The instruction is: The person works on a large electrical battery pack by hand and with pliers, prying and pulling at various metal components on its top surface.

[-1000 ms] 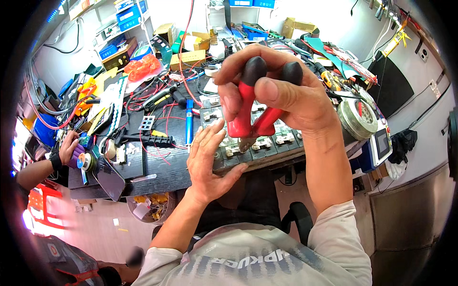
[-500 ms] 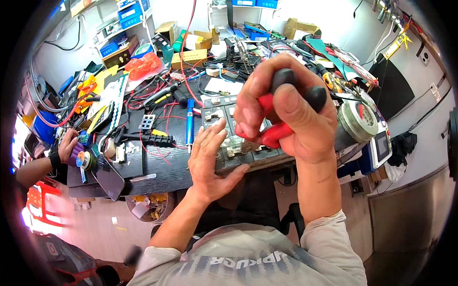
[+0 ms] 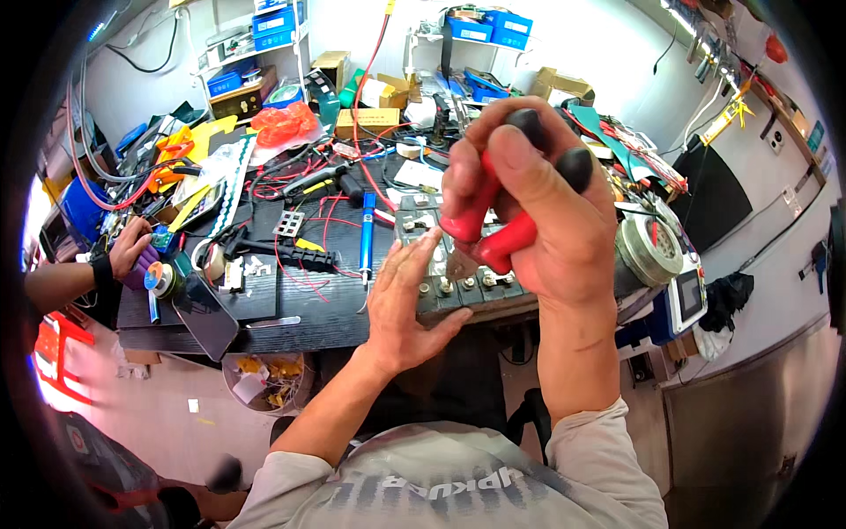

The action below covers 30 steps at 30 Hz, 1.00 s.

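Note:
My right hand (image 3: 560, 207) is wrapped round a pair of pliers (image 3: 508, 242) with red handles and black ends, held up over the bench. Their metal jaws point down at a dark grey block (image 3: 485, 310) topped with metal posts and plates, possibly a battery pack. Whether the jaws grip a part there is hard to see. Against the left side of this block rests my left hand (image 3: 399, 304), fingers stretched out and thumb spread along its near edge, holding nothing.
Left of the block lie a blue pen-shaped tool (image 3: 367, 238), red wires, a black hammer-like tool (image 3: 326, 181) and a phone (image 3: 207, 316). A wire spool (image 3: 650, 249) stands at the right. Another person's hand (image 3: 130, 247) is at the far left. A waste bin (image 3: 264, 392) sits below the bench.
The view has shifted slightly, so the bench appears further right and lower. My right hand with the pliers has moved a little left relative to the block. My left hand stays against it.

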{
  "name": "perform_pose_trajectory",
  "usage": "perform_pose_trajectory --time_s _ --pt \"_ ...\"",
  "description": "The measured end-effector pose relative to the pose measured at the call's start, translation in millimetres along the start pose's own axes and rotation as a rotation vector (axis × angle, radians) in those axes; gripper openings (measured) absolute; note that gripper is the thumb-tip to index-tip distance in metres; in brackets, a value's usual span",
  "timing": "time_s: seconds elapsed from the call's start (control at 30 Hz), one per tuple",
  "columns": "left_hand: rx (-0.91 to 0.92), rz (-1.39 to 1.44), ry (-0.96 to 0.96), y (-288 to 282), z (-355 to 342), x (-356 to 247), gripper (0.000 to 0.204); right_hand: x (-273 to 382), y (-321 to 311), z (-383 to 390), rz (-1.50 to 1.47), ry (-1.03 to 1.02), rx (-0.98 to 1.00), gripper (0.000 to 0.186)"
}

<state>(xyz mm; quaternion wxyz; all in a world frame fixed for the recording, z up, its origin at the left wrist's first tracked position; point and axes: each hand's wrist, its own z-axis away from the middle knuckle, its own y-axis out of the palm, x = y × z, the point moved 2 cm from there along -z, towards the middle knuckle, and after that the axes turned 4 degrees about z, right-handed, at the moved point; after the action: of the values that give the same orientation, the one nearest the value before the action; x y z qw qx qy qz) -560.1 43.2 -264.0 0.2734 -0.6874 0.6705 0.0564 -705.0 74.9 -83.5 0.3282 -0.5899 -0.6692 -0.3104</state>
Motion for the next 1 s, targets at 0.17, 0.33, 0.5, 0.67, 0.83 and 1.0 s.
perform_pose_trajectory --time_s 0.17,0.33,0.5,0.67,0.83,1.0 --pt "0.03 0.034 -0.027 -4 0 -1 0.089 9 8 -2 0.226 0.016 0.076 0.04" --pt "0.059 0.039 -0.019 -8 -1 -2 0.084 15 0 6 0.23 -0.006 0.008 0.047" --pt "0.086 0.046 -0.023 -10 -3 -1 0.082 25 -23 14 0.22 -0.029 -0.037 0.053" --pt "0.097 0.075 -0.03 -10 -5 -2 0.082 31 -34 22 0.236 -0.062 -0.071 0.061" --pt "0.114 0.046 -0.039 -8 -6 -3 0.083 17 -33 10 0.236 0.022 -0.13 0.057" --pt "0.1 0.025 -0.033 -6 -5 -3 0.082 1 -23 2 0.228 0.059 -0.237 0.058"
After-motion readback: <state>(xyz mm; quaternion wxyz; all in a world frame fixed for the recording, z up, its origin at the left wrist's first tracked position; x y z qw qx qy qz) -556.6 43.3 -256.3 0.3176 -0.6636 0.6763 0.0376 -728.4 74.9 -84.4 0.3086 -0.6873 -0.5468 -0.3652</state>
